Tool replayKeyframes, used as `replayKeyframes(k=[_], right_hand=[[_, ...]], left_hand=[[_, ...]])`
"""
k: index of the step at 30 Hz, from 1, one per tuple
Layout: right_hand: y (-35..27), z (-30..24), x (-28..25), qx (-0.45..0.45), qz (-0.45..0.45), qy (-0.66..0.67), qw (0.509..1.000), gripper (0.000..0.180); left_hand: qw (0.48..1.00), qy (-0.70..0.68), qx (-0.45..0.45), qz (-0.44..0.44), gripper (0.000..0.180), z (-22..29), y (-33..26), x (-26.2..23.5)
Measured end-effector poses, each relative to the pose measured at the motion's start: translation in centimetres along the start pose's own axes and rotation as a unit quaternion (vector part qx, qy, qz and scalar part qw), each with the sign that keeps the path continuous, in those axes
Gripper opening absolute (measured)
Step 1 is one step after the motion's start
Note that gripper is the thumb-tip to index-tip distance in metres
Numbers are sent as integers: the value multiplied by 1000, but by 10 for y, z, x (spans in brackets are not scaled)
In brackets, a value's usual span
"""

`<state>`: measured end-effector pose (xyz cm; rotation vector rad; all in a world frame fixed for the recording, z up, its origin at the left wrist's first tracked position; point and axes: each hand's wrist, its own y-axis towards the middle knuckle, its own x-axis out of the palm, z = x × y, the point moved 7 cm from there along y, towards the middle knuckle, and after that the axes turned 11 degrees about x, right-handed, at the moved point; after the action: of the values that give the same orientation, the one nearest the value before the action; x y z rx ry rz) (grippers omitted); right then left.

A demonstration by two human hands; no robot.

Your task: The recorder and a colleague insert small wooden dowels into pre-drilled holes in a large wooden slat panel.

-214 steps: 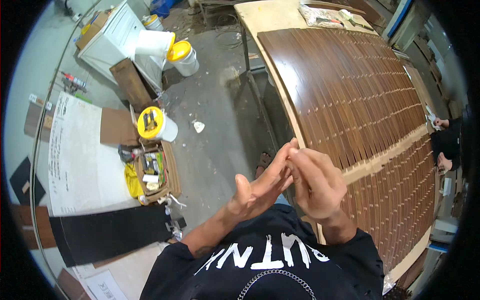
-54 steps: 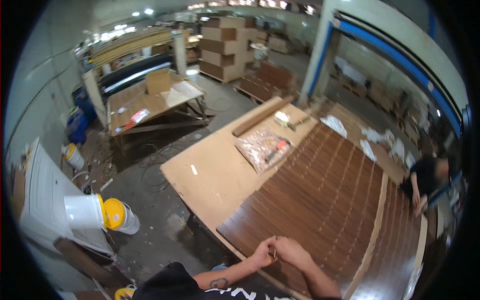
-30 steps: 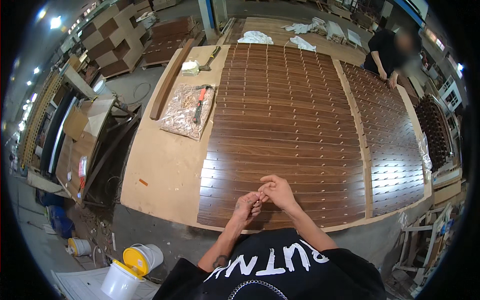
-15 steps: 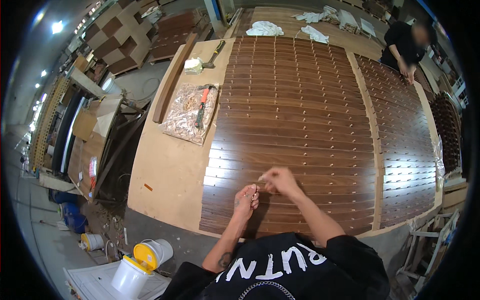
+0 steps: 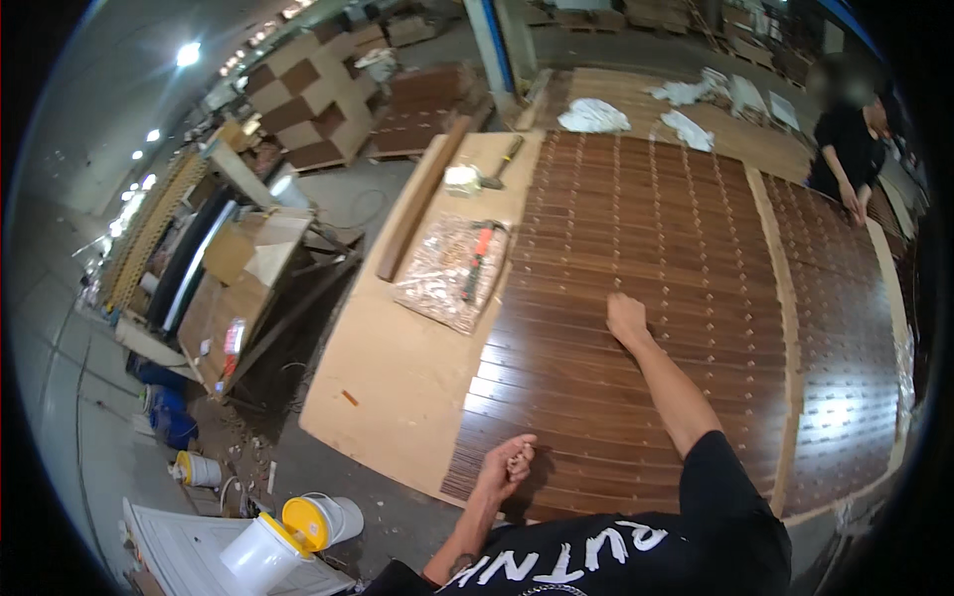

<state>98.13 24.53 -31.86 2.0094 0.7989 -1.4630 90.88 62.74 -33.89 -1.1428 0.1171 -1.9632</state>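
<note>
My right hand (image 5: 626,320) reaches out over the dark brown wooden slats (image 5: 556,397), its fingers closed and pointing down at them; what the fingertips hold is hidden. Close to my body, over the near left of the slats, my left hand (image 5: 509,465) is curled, with pale bits that look like wooden dowels in its fingers. Rows of small pale dowels stand up from the slats. To the left, a clear plastic bag of dowels (image 5: 437,270) lies on a tan board (image 5: 373,343), with a red-and-black-handled hammer (image 5: 479,260) on top.
A second hammer (image 5: 510,156) and a pale block (image 5: 462,180) lie beyond the bag, beside a long brown beam (image 5: 427,199). At the far right a person (image 5: 845,159) works over another slat panel (image 5: 845,328). White buckets (image 5: 263,556) with yellow lids stand at lower left.
My right hand has moved away from my left hand, forward and to the right over the slats. My left hand stays closed near my body. The view has shifted, so the scene sits lower and further right.
</note>
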Motion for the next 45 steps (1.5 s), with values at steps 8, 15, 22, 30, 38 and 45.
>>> replayKeyframes(k=[8, 15, 22, 30, 38, 45], right_hand=[[6, -17, 7, 22, -31, -67, 997, 18], [14, -13, 9, 42, -60, -67, 995, 17], [15, -3, 4, 98, -104, -21, 990, 17], [-130, -46, 29, 40, -110, 328, 938, 33], [-283, -58, 18, 149, -290, 583, 744, 20], [-180, -11, -17, 116, -139, 504, 844, 12]], left_hand=[[999, -24, -13, -36, 31, 5, 3, 9], [999, -28, -13, -32, 42, 4, 1, 4], [998, -45, -29, -30, 48, 4, 11, 10], [999, -14, -36, -18, 51, -13, 21, 7], [976, 201, -81, -2, 50, -52, 22, 4], [979, 190, -43, 50, 48, -27, 22, 23]])
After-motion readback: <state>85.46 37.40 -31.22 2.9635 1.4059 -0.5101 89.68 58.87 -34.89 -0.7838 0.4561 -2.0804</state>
